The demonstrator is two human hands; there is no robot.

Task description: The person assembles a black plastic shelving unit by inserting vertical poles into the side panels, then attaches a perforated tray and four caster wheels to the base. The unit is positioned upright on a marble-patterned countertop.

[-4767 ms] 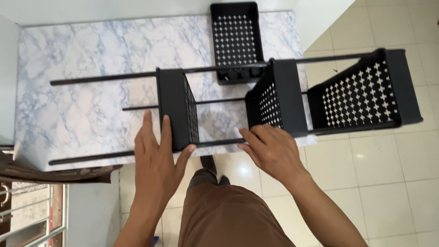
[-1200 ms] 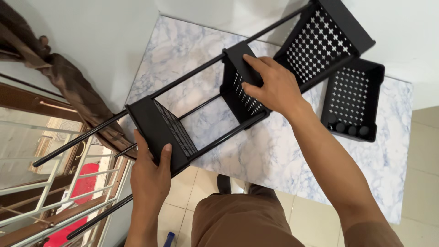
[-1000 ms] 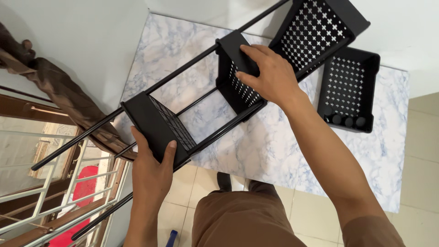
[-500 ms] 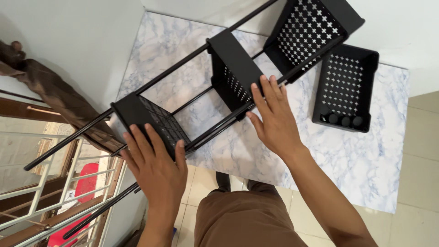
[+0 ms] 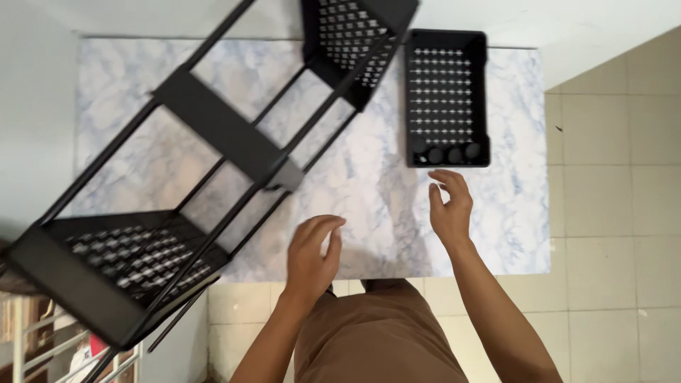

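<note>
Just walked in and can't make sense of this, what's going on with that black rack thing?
A person stands at a marble-patterned table, looking down. A black shelf rack with perforated baskets lies tilted across the table, one end past its left edge. Neither hand grips it: the left hand and right hand hover open above the table. A separate black basket lies beside the rack.

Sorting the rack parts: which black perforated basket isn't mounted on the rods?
The loose basket lying flat on the marble table, beyond the right hand; the others sit on the rods.
</note>
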